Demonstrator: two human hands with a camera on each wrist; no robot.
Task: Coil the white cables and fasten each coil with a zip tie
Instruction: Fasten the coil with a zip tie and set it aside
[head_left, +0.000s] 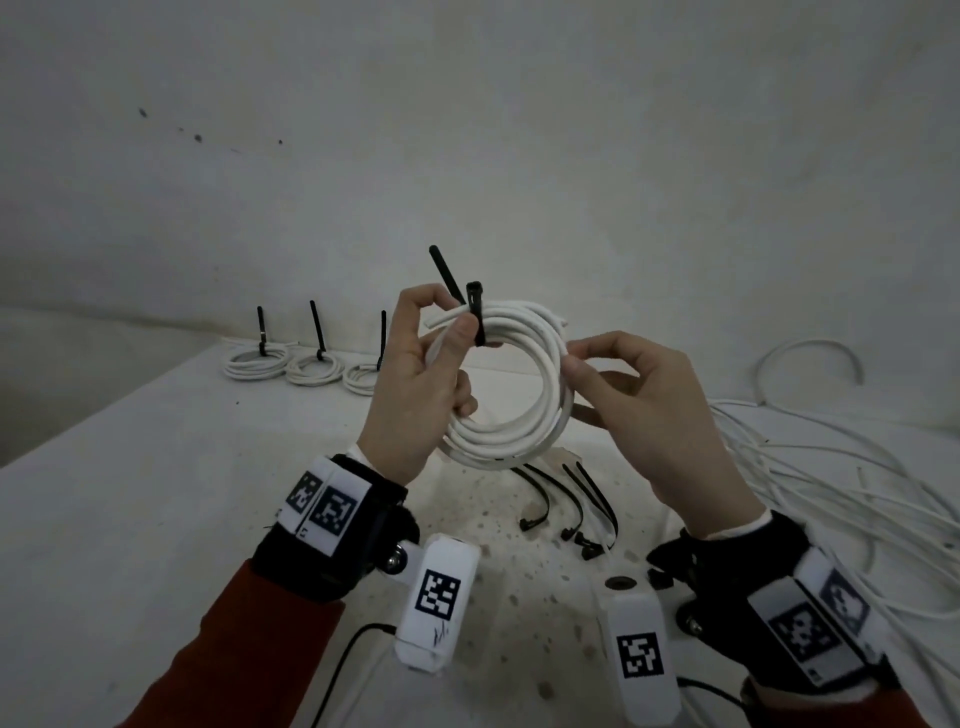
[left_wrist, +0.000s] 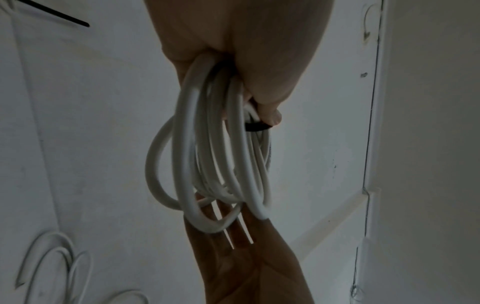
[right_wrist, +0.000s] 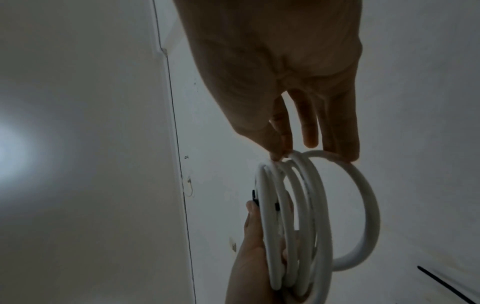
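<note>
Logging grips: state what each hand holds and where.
Left hand grips the white cable coil at its left side, thumb on the zip tie. Right hand pinches the coil's right edge.

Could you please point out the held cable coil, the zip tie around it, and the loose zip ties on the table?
held cable coil (head_left: 555, 358), head view, right-hand arc.
zip tie (head_left: 477, 318), head view, band.
loose zip ties (head_left: 574, 503), head view, middle strap.

A white, speckled, stained surface (head_left: 156, 493) meets a plain grey-white wall (head_left: 467, 130) marked by a few small dark spots (head_left: 197, 137).
</note>
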